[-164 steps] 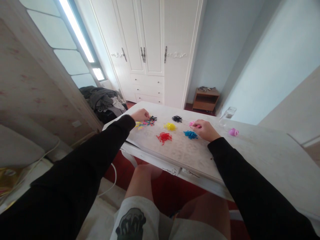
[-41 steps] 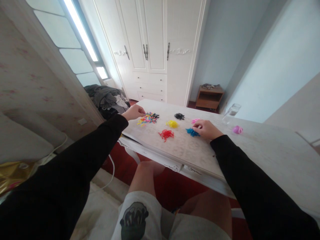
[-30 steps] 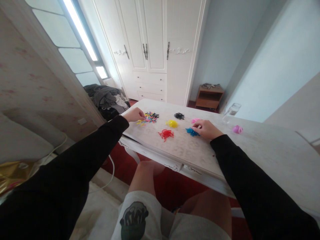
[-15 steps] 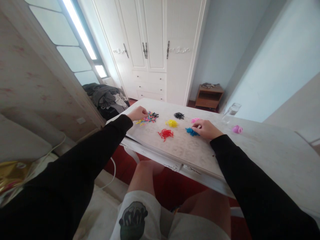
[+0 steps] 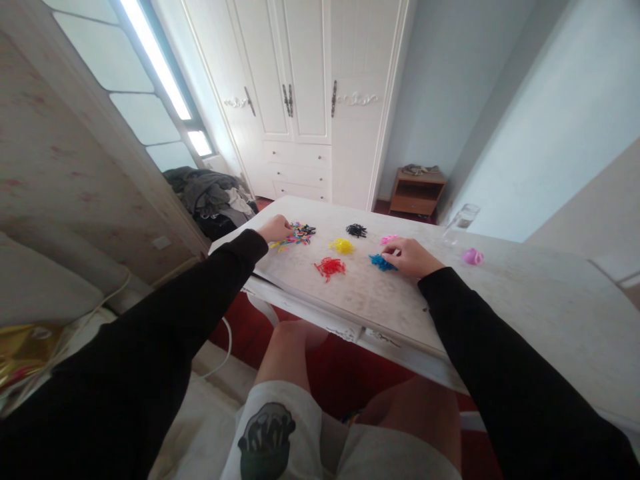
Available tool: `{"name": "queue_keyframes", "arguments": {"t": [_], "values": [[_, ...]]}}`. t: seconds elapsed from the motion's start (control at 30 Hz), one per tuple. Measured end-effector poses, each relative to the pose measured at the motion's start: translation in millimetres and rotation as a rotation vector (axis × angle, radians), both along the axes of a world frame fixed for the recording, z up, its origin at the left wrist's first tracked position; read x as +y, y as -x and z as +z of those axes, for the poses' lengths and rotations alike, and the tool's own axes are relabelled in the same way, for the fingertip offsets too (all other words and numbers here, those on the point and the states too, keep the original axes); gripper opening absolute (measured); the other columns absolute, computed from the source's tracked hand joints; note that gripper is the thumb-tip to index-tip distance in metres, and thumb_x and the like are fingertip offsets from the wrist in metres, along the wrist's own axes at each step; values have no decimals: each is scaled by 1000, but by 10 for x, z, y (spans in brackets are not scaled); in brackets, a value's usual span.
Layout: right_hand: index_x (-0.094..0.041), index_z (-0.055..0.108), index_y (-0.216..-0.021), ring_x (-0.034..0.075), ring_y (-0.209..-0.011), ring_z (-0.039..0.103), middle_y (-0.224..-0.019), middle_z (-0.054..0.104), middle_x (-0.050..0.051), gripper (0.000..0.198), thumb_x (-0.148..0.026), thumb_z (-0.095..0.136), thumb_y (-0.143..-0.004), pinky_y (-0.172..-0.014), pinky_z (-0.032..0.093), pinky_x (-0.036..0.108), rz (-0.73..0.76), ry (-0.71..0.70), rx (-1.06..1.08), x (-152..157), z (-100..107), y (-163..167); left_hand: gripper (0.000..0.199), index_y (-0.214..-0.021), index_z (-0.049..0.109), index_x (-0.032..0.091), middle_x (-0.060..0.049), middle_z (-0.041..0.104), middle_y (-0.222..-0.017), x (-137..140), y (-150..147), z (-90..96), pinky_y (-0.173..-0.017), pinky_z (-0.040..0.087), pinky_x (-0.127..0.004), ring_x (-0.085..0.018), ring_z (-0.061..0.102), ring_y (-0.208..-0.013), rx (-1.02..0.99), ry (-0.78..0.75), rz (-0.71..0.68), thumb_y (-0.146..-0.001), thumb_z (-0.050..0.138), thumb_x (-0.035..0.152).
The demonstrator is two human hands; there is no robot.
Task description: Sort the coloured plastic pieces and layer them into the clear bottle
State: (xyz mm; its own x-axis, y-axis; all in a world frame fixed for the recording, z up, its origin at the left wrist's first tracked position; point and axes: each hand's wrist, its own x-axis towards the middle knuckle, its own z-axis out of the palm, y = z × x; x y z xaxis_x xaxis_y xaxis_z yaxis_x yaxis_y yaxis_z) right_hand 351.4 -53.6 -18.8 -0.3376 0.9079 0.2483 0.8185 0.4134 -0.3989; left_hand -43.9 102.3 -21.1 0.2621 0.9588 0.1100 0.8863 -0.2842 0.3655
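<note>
My left hand [image 5: 276,229] is closed at the left edge of a mixed-colour pile of small thin band-like pieces [image 5: 303,233]. Its fingertips touch or hover just over the pile, and anything between them is hidden. Over a blue pile [image 5: 381,262] of the same sort of pieces, my right hand [image 5: 410,257] has thumb and fingers pinched together; I cannot make out what they hold. Between the hands lie a red pile [image 5: 330,268], a yellow pile [image 5: 342,246] and a black pile [image 5: 357,231]. A pink pile [image 5: 389,239] sits just behind my right hand.
The piles lie on a white table [image 5: 360,293]. To the right stand a clear glass or jar [image 5: 463,220] and a small pink-purple round object [image 5: 473,257]. Beyond are a white wardrobe [image 5: 300,80], a brown nightstand [image 5: 418,190] and heaped clothes [image 5: 210,197].
My left fingertips have dipped slightly toward the mixed pile. My right hand stays at the blue pile, and the piles look the same. The view has shifted a little.
</note>
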Motion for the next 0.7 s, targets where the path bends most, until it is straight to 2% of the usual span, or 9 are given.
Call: {"name": "queue_keyframes", "arguments": {"t": [0.13, 0.43, 0.5, 0.6, 0.7], "values": [[-16, 81, -83, 19, -74, 68, -84, 79, 8, 18, -20, 63, -84, -70, 49, 28, -1, 12, -5, -5, 7, 6, 21, -46, 62, 19, -3, 49, -43, -19, -19, 24, -54, 34, -32, -18, 50, -54, 27, 21, 16, -62, 66, 32], [-16, 81, -84, 19, -73, 68, -84, 79, 8, 18, -22, 64, -83, -71, 49, 29, 0, 20, 5, -3, 2, 1, 35, -41, 46, 21, 0, 38, -42, 62, 95, 92, -52, 25, -32, -13, 37, -48, -57, 40, -8, -67, 64, 35], [-17, 81, -83, 19, -73, 67, -85, 79, 8, 19, -22, 63, -83, -71, 49, 29, -1, 12, 0, -4, 2, 1, 31, -45, 53, 20, 0, 42, -44, 94, 131, 91, -52, 27, -31, -14, 39, -50, -92, 24, -1, -67, 66, 37], [-17, 80, -81, 19, -73, 67, -83, 79, 8, 17, -21, 64, -83, -71, 49, 29, 4, -4, 3, -5, 3, 3, 22, -56, 68, 19, -2, 57, -51, 130, 177, 70, -53, 33, -30, -15, 47, -54, -182, 2, 22, -63, 73, 39], [-17, 79, -80, 20, -75, 68, -84, 78, 9, 16, -20, 64, -83, -70, 49, 29, 10, -14, 14, -5, 0, 2, 24, -62, 75, 18, -4, 65, -56, 139, 207, 43, -54, 36, -30, -16, 52, -57, -219, 0, 20, -60, 77, 42]]}}
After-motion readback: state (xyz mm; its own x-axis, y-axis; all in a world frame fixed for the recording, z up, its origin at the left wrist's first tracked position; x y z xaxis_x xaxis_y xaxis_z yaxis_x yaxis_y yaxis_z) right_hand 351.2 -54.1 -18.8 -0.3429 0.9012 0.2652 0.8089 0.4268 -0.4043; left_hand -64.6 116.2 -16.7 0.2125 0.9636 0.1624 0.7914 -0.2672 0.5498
